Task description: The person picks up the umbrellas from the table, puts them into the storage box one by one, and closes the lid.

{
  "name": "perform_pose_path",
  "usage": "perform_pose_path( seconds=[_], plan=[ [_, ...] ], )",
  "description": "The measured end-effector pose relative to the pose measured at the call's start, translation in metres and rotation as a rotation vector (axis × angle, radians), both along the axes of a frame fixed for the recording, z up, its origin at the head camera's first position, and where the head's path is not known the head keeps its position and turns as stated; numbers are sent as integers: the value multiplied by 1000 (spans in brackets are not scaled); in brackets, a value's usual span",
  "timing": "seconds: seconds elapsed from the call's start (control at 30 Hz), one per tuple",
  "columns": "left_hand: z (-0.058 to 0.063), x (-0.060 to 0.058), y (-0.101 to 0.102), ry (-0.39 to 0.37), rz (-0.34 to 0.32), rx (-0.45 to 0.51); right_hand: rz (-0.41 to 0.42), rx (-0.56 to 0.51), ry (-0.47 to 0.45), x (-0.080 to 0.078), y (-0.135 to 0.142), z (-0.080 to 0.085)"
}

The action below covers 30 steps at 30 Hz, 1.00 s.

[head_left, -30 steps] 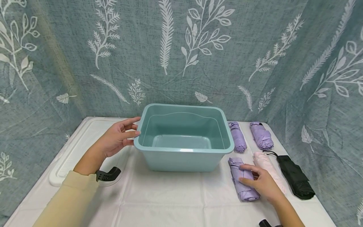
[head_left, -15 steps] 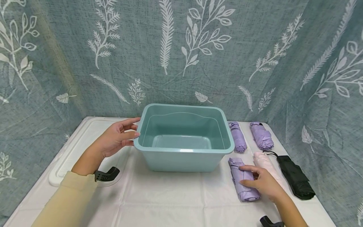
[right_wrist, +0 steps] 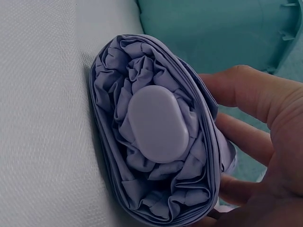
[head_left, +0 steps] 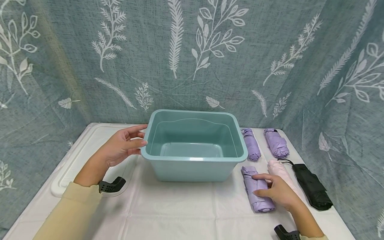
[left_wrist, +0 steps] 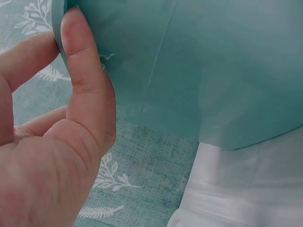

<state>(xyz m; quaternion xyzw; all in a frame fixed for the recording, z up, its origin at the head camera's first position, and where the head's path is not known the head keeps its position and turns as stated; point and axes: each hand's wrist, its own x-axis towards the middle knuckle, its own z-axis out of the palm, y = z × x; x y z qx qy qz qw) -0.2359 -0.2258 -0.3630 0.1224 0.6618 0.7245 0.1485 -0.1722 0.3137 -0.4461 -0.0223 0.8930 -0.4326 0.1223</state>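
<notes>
At the rim of a teal plastic tub (head_left: 195, 170), my left hand (head_left: 120, 146) holds on from the left. The left wrist view has its thumb (left_wrist: 78, 33) against the rim, with a finger on the rim's other side. A folded lilac umbrella (head_left: 259, 205) lies on the table by the tub's right front corner. Over its top rests my right hand (head_left: 277, 191), thumb and index fingertips near the umbrella's left edge. Seen end-on in the right wrist view, the umbrella's white oval end (right_wrist: 158, 124) sits inside rolled fabric, with the fingers (right_wrist: 246, 137) along one side.
Two more lilac umbrellas (head_left: 251, 146) (head_left: 276, 145) lie at the back right. Beside my right hand are a pale pink umbrella (head_left: 279, 170) and a black one (head_left: 313, 190) with a cord loop. A white lid (head_left: 72, 170) lies flat at left. Patterned fabric (head_left: 192, 66) hangs behind.
Both hands stay nearly in place. My left forearm shifts very slightly left, and my right wrist turns a little. The tub and umbrellas keep their places.
</notes>
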Motion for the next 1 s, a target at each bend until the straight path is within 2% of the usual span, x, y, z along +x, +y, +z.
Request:
perform_pose_path(
  seconds=[0.33,0.63,1.0],
  plan=[
    [5,0,0,-47,39,-87,7,18,3,-1,0,1],
    [7,1,-1,-52,21,-146,12,15,8,0,-2,2],
    [12,1,-3,-61,9,-179,2,75,-2,-3,-4,4]
  ],
)
